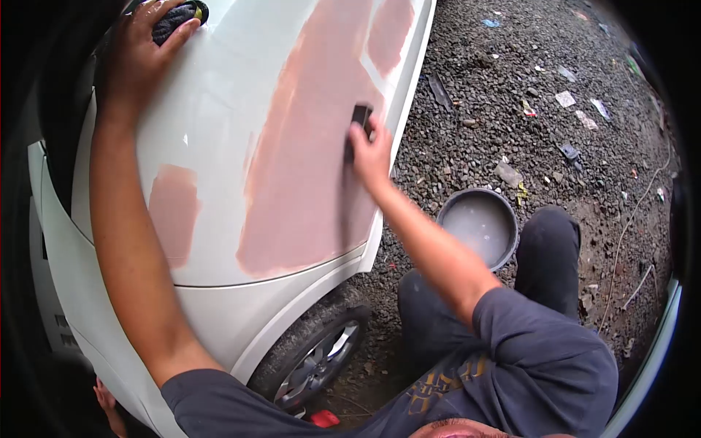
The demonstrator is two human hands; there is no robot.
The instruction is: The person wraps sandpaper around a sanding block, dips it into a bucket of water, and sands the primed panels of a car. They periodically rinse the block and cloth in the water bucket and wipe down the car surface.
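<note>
My right hand grips a small black sanding block, which is against a large pinkish filler patch on the white car panel. A dark, blurred streak runs down the patch below this hand. Higher up on the left, my left hand curls its thumb and fingers around a dark ribbed bundle with a yellow-green edge; its exact kind is unclear. Smaller pinkish patches show at the lower left and at the upper right of the panel.
A round grey basin of cloudy water stands on the gravel by my knee. Scraps of litter lie about. The car's wheel is below the panel, near a red object. Another person's hand shows at lower left.
</note>
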